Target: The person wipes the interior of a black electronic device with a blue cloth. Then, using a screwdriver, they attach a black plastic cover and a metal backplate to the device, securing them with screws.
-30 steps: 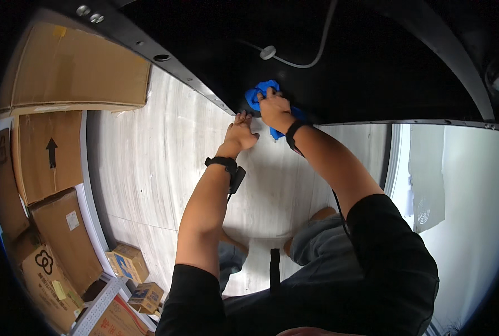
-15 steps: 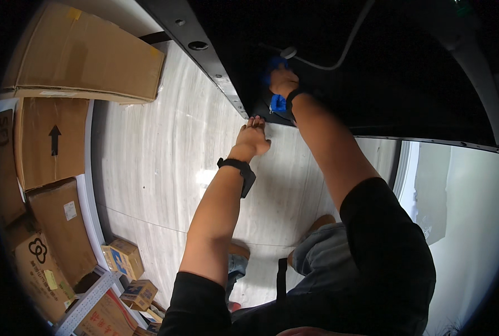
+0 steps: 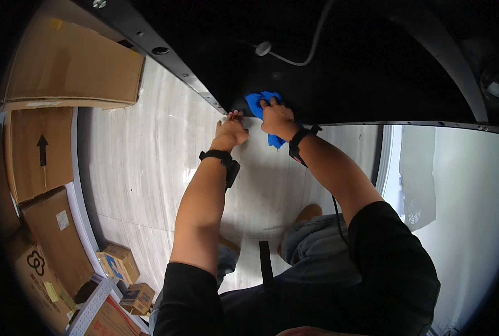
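Since half a second ago, both hands have been drawn lower and leftward along the black panel's edge. Left hand is set with curled fingers against that edge, nothing grasped. Right hand is pressed flat, fingers spread, on a blue cloth against the dark surface. Cardboard boxes are noted far left.
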`<state>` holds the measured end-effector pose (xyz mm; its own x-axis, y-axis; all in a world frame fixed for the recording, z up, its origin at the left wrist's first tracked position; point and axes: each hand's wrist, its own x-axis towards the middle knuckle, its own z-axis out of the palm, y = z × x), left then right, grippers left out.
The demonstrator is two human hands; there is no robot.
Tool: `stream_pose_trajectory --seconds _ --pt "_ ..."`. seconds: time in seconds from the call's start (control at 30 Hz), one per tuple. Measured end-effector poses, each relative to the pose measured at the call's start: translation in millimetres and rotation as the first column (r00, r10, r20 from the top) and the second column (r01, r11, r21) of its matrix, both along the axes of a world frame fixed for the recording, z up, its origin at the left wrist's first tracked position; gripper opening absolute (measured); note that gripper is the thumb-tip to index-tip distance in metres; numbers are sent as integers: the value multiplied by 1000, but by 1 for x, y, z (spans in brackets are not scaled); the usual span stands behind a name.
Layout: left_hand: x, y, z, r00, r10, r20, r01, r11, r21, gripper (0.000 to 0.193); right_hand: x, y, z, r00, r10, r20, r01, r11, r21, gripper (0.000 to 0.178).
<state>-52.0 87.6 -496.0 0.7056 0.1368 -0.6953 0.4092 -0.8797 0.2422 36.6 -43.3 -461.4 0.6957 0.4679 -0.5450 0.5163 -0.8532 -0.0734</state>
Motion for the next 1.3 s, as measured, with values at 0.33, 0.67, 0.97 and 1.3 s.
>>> stream_pose_trajectory --seconds 0.33,0.67,0.97,1.3 --pt "0 -9 4 1000 12 -29 -11 999 34 70 25 -27 9 850 -528 -6 527 847 69 51" --pt "-5 -7 -3 1000 -9 -12 9 1000 2 69 92 -21 -44 760 -642 97 631 766 122 60" --pt "-10 -6 -8 999 44 -2 -44 999 -20 75 63 -3 -9 940 -342 18 342 939 -31 80" --pt "-14 -8 -5 999 47 -2 -47 998 -31 73 92 79 -45 920 -382 -85 390 879 273 93"
